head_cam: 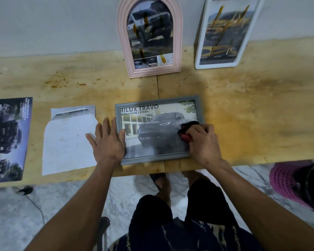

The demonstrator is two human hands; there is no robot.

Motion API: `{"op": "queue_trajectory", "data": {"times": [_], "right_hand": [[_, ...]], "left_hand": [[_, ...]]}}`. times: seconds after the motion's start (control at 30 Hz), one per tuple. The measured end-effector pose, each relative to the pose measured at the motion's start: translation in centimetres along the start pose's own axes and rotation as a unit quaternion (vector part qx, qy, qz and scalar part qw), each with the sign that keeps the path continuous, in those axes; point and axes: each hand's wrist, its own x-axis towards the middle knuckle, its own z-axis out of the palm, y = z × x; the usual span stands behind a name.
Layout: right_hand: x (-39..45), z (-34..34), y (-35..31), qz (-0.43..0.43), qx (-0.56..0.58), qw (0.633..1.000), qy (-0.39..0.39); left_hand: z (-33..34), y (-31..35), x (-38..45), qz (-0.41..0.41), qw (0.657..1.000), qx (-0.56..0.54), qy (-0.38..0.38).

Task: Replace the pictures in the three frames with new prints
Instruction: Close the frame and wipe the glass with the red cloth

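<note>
Grey frame (159, 130) flat on bench (243, 105). Left hand (108, 140) spread, pressing its left edge; right hand (203, 142) gripping dark cloth (188, 126) on the glass.

Wooden table (243, 98): grey frame (158, 158), white sheet (69, 142), dark print (7, 138).

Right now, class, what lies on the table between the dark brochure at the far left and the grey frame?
A white cut sheet, seen in the head view; the left hand overlaps its right edge.
</note>
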Motion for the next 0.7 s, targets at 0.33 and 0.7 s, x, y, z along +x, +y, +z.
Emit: {"op": "queue_trajectory", "data": {"times": [0.33, 0.7], "right_hand": [[2.3, -6.9, 3.6, 0.074, 0.152, 0.984, 0.064], [-1.8, -5.1, 6.4, 0.131, -0.027, 0.987, -0.094]], "left_hand": [[-1.2, 1.1, 0.3, 0.012, 1.0, 0.021, -0.006], [-1.4, 2.3, -1.7, -0.052, 0.998, -0.019, 0.032]]}}
